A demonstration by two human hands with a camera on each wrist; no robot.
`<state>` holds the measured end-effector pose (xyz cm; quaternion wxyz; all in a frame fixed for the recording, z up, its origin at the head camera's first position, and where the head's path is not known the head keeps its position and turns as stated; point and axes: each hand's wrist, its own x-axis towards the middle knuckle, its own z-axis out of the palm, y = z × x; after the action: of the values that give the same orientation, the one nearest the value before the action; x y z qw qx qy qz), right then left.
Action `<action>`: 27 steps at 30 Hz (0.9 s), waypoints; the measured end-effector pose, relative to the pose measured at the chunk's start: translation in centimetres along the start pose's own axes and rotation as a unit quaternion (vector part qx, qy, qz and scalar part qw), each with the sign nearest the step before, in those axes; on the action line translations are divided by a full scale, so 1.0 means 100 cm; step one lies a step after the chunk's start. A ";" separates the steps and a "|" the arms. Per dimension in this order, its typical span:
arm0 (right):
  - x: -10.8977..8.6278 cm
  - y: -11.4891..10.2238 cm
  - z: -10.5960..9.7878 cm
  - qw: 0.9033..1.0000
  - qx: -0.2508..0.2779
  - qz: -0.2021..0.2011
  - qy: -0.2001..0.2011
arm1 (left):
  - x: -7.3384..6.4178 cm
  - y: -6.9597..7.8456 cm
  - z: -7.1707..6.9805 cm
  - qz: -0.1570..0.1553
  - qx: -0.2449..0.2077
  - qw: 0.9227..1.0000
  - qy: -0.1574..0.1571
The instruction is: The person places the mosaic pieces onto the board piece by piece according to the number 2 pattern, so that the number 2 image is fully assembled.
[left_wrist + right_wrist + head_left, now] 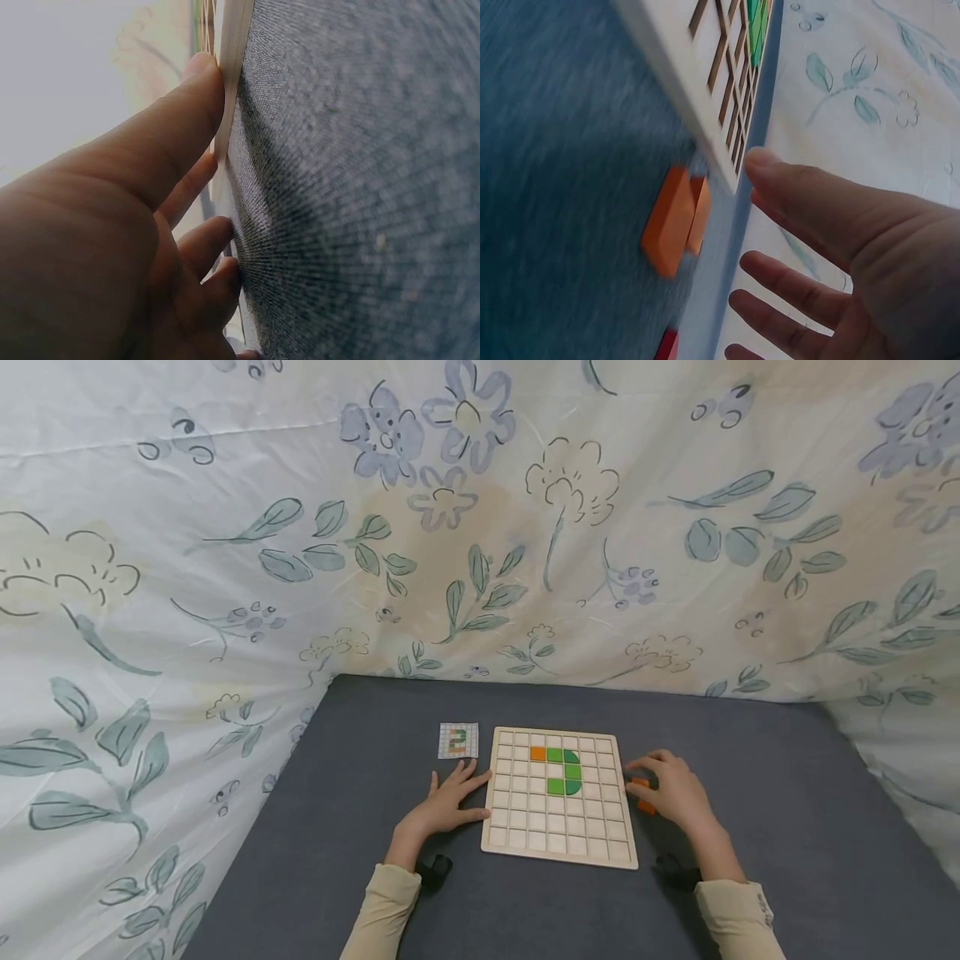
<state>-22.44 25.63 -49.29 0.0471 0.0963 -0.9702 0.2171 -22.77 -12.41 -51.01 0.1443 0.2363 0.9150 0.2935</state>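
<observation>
A pale wooden grid board (517,841) lies on the dark table. Set in its upper middle are an orange square (537,753), green squares (554,755) and dark green rounded pieces (573,787). My left hand (441,807) rests by the board's left side with fingers spread; in the left wrist view the thumb (195,97) touches its edge. Just off the right edge, my right hand (678,791) hovers over orange pieces (647,807). In the right wrist view two orange blocks (666,225) lie below the loosely bent fingers, and I see nothing held.
A small printed pattern card (458,741) lies beyond the left hand, left of the board. Part of a red piece (667,346) shows at the bottom of the right wrist view. Flowered cloth (480,568) hangs behind the table (525,910).
</observation>
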 end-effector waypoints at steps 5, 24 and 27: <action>-0.007 0.014 -0.003 1.000 -0.003 0.019 -0.004 | 0.001 -0.001 0.002 0.001 -0.002 1.000 -0.003; -0.020 0.044 -0.011 0.996 -0.017 0.084 -0.020 | -0.001 -0.003 0.001 -0.001 -0.004 1.000 0.003; -0.022 0.049 -0.013 0.995 -0.024 0.098 -0.026 | 0.000 -0.003 0.001 0.003 -0.002 1.000 0.002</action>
<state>-21.29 30.89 -50.47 0.0026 0.0052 -0.9808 0.1952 -22.79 -12.60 -51.26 0.1420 0.2383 0.9140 0.2961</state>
